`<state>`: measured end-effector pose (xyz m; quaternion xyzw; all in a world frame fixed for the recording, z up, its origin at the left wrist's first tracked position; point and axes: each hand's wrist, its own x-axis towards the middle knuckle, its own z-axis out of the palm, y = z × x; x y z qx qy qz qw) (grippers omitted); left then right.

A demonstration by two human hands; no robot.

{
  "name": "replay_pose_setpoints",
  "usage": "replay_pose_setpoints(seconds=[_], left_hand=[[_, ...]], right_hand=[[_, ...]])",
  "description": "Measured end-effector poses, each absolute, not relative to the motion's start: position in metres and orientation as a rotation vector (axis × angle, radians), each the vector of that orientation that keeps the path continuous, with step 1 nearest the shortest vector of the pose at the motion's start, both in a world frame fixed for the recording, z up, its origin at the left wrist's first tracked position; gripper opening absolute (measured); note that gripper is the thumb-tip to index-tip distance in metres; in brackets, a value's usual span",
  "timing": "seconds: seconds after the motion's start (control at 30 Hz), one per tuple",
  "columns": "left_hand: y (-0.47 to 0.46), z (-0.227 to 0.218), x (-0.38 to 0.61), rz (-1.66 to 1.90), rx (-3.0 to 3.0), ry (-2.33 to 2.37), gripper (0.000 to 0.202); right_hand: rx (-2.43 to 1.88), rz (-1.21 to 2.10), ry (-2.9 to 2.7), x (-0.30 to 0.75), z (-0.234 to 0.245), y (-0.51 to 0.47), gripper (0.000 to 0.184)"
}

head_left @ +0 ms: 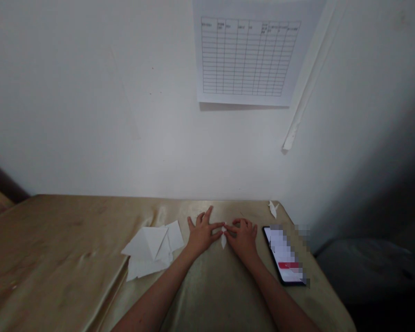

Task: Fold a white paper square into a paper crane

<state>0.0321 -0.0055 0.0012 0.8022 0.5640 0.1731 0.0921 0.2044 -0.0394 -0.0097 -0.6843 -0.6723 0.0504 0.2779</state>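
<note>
Left hand (201, 236) with thumb and forefinger closed on a small, narrow piece of folded white paper (223, 241), its other fingers fanned out, meets the right hand (244, 240), whose thumb and forefinger pinch the same piece from the opposite side, remaining fingers loosely curled. The piece sits between the fingertips, low over a shiny gold-brown cloth table cover (200, 299), its pointed lower end towards the person; its creases are too small to read with certainty. The folding looks well advanced, the paper being already reduced to a slim, pointed form, though shaping appears unfinished. Near the table's far right corner, a small winged figure of folded white paper (273, 210) seems complete. Beside the right forearm lies a black-edged smartphone (280, 253), screen lit and partly blurred out. Beyond the left forearm, a loose pile of flat white paper sheets (140, 253) remains, apparently unworked
</note>
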Motion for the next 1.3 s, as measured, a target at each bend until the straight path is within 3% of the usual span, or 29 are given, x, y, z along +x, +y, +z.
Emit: replay_pose_setpoints(seconds=[0.27,0.5,0.77,1.1,1.3], left_hand=[[-0.005,-0.004,0.033,0.516,2.439,1.685,0.040],[-0.006,-0.002,0.033,0.487,2.447,1.680,0.056],[-0.005,-0.003,0.033,0.540,2.489,1.536,0.029],[-0.004,0.008,0.028,0.557,2.436,1.555,0.018],[-0.005,0.006,0.027,0.687,2.469,1.519,0.012]], right_hand=[[-1.848,0.131,-1.831,0.204,-0.012,-0.039,0.025],[-1.888,0.049,-1.807,0.209,-0.022,-0.034,0.046],[-1.868,0.023,-1.774,0.213,-0.026,-0.031,0.035],[-1.732,0.194,-1.802,0.218,-0.021,-0.033,0.015],[-1.618,0.248,-1.841,0.217,-0.021,-0.034,0.015]])
